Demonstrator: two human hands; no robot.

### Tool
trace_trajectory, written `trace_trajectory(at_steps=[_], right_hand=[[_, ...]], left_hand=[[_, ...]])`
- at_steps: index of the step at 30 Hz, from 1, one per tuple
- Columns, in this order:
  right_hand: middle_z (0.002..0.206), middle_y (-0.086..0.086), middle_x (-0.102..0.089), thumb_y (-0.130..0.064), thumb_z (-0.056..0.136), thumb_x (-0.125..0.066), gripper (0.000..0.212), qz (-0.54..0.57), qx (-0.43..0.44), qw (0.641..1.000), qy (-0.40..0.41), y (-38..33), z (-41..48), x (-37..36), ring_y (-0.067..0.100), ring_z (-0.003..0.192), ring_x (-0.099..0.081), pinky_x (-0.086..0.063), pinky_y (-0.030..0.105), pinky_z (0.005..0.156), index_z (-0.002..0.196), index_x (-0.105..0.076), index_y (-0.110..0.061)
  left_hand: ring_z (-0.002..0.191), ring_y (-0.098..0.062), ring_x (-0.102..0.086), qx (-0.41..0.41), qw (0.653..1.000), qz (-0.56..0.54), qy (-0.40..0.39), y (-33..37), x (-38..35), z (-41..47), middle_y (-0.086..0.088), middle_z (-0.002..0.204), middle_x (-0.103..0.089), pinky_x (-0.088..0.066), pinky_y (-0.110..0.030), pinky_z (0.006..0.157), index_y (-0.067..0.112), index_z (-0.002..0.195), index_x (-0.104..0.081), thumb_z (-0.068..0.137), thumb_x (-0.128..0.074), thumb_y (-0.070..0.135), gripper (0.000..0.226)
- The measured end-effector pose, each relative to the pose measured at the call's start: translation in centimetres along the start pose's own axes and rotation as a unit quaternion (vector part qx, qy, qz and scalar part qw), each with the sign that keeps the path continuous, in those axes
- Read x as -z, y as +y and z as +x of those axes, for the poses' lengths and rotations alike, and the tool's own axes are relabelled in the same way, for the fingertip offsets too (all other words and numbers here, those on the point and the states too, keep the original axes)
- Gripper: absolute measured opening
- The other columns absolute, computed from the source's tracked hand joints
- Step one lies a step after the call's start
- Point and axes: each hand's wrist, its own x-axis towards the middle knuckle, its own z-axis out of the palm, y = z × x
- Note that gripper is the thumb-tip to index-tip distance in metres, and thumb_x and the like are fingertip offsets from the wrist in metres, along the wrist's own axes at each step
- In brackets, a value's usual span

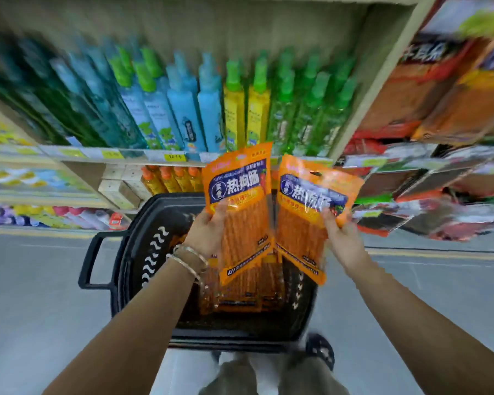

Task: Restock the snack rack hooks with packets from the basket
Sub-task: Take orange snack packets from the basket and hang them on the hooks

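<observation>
Step in hand: I judge that I am carrying 2 packets up from the basket toward the rack.
Left hand (208, 233): my fingers and thumb are curled round the left edge of the left packet (240, 203), which I hold upright.
Right hand (343, 238): it pinches the right edge of the right packet (308, 218), which tips toward 1 o'clock.
Packets: they sit side by side; through the blur I cannot tell whether their lower edges touch.
Doing it well: I would hang 1 at a time, guide the hang hole (315, 174) onto a hook with the printed face out, and keep the other packet clear.
Rack (445, 109): at 2 o'clock, crowded with hanging bags; the hooks are too blurred to pick out.
Basket (151, 260): black, at 6 o'clock under both hands.
Basket contents: more orange packets (240, 297) in a stack; count unclear.
Shelf (166, 156): at 11 o'clock, rows of bottles (183, 104).
</observation>
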Motion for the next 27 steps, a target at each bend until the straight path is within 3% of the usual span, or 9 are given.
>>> trace_trajectory(at_steps=[2,6,8,12,15,17,20,23,27], right_hand=[[0.073,0.021,-0.057,-0.05,0.09,-0.048,0.061,0.011,0.067,0.998,0.014,-1.9,-0.2,4.1,0.028,0.072,-0.053,-0.044,0.042,0.07,0.088,-0.06,0.009],[0.091,-0.021,-0.068,-0.028,0.095,-0.053,0.011,0.105,0.16,0.98,0.043,-4.8,-0.2,12.9,-0.016,0.079,-0.06,-0.042,-0.001,0.063,0.096,-0.064,-0.031],[0.082,-0.027,-0.067,-0.031,0.094,-0.055,0.012,0.12,0.177,0.975,0.067,-6.1,0.0,17.3,-0.02,0.076,-0.058,-0.041,-0.001,0.061,0.088,-0.064,-0.034],[0.103,0.003,-0.07,-0.036,0.094,-0.054,0.023,0.155,0.208,0.958,0.124,-9.2,1.1,25.5,0.006,0.083,-0.066,-0.052,0.02,0.072,0.085,-0.067,-0.02],[0.095,0.005,-0.068,-0.04,0.094,-0.054,0.032,0.169,0.251,0.94,0.156,-12.0,1.5,30.5,0.0,0.066,-0.065,-0.052,0.019,0.062,0.077,-0.069,-0.017],[0.096,0.021,-0.067,-0.041,0.094,-0.052,0.037,0.161,0.274,0.933,0.168,-13.9,2.2,33.4,0.021,0.084,-0.069,-0.055,0.036,0.072,0.085,-0.067,-0.008],[0.103,0.012,-0.068,-0.034,0.095,-0.052,0.018,0.168,0.333,0.912,0.171,-17.1,3.1,36.7,0.029,0.099,-0.063,-0.048,0.049,0.092,0.092,-0.063,-0.02],[0.092,-0.008,-0.061,-0.025,0.094,-0.054,0.012,0.191,0.369,0.884,0.216,-20.5,3.9,38.9,0.005,0.077,-0.056,-0.045,0.026,0.085,0.097,-0.065,-0.02],[0.095,0.002,-0.068,-0.031,0.091,-0.055,0.018,0.243,0.359,0.88,0.196,-24.7,6.1,40.8,0.012,0.091,-0.059,-0.046,0.035,0.086,0.098,-0.064,-0.018]], left_hand=[[0.064,-0.007,-0.057,-0.065,0.997,0.031,-0.019,3.5,-1.5,-1.2,0.008,0.065,-0.064,-0.047,-0.014,0.063,0.02,0.09,-0.059,0.097,-0.046,0.037,0.022],[0.102,-0.026,-0.058,-0.11,0.992,-0.045,0.03,10.0,-5.7,-3.9,-0.011,0.123,-0.06,-0.039,-0.032,0.083,0.02,0.107,-0.061,0.088,-0.051,0.052,0.038],[0.125,-0.026,-0.046,-0.14,0.987,-0.064,0.057,13.6,-8.2,-5.5,-0.007,0.135,-0.05,-0.032,-0.03,0.094,0.014,0.134,-0.049,0.088,-0.045,0.06,0.066],[0.127,-0.028,-0.044,-0.214,0.97,-0.072,0.091,20.1,-13.0,-7.6,-0.014,0.136,-0.049,-0.029,-0.026,0.091,0.005,0.135,-0.046,0.09,-0.033,0.063,0.075],[0.093,-0.016,-0.057,-0.268,0.949,-0.121,0.111,24.5,-15.8,-9.9,0.002,0.097,-0.063,-0.031,-0.023,0.073,0.017,0.102,-0.066,0.093,-0.042,0.054,0.045],[0.079,-0.008,-0.056,-0.299,0.933,-0.178,0.097,27.2,-17.0,-11.1,0.018,0.076,-0.058,-0.036,-0.024,0.073,0.027,0.074,-0.059,0.092,-0.05,0.046,0.028],[0.097,-0.016,-0.064,-0.345,0.906,-0.242,0.041,30.8,-18.1,-11.4,0.009,0.091,-0.069,-0.049,-0.031,0.091,0.024,0.085,-0.064,0.092,-0.058,0.026,0.009],[0.072,0.007,-0.064,-0.384,0.897,-0.193,0.105,33.9,-18.6,-11.7,0.014,0.073,-0.064,-0.048,-0.009,0.07,0.025,0.075,-0.059,0.091,-0.059,0.023,0.016],[0.069,-0.008,-0.064,-0.387,0.89,-0.206,0.125,38.2,-19.4,-11.1,0.012,0.062,-0.066,-0.051,-0.023,0.065,0.021,0.068,-0.062,0.088,-0.061,0.031,0.022]])
